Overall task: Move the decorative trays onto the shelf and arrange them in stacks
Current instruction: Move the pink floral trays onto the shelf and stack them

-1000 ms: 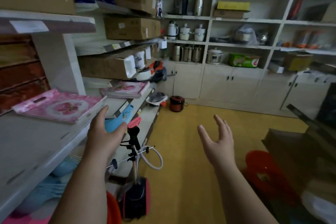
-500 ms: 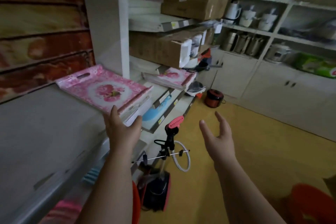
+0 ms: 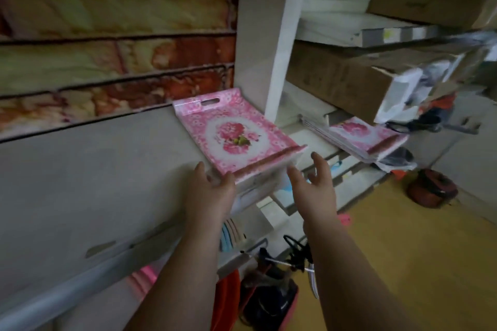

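Wide grey shelf board [image 3: 88, 169] is seen spanning the area left of and under the left hand; its front lip runs below the left forearm. Brown corrugated cardboard box [image 3: 349, 83] is seen up and to the right of both hands, lying on the next shelf bay. Pink floral rectangular plastic tray with a cut-out handle [image 3: 234, 131] is seen directly ahead of both hands, lying flat on the grey shelf board at its right end, near edge overhanging toward the hands. Second stack of pink floral trays [image 3: 363, 140] is seen right of and beyond the right hand, on a lower shelf, well apart from the first tray. Dark red round pot-shaped appliance [image 3: 430, 191] is seen on the yellow floor [image 3: 416, 250], far right of the right hand.

Left hand [image 3: 209, 193]: thumb and fingertips are placed at the near-left corner of the tray's edge; whether it is actually gripped cannot be told because of blur. Right hand [image 3: 314, 188]: fingers spread and straight, nothing held, just short of the tray's near-right corner.
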Action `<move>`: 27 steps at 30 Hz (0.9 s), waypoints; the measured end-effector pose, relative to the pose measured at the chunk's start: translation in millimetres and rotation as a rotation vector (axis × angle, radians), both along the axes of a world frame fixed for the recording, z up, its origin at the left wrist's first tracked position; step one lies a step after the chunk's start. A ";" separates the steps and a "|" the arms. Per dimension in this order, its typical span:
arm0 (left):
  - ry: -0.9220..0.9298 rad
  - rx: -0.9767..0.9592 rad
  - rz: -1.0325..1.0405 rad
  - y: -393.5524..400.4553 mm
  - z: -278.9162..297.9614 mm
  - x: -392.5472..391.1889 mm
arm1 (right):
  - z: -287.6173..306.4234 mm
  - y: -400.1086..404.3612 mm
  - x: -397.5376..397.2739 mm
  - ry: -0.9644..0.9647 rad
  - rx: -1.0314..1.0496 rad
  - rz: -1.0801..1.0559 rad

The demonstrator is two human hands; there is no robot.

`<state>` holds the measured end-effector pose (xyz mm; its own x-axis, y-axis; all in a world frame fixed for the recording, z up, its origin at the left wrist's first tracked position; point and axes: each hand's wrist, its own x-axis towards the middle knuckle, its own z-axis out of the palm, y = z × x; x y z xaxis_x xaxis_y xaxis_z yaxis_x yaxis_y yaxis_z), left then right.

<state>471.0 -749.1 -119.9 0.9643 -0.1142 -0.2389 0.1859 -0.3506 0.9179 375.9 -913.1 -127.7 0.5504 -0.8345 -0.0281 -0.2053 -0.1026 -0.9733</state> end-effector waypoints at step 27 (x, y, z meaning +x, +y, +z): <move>0.065 -0.147 0.653 -94.3 26.6 -11.1 | 13.0 -123.7 76.5 0.206 0.075 0.335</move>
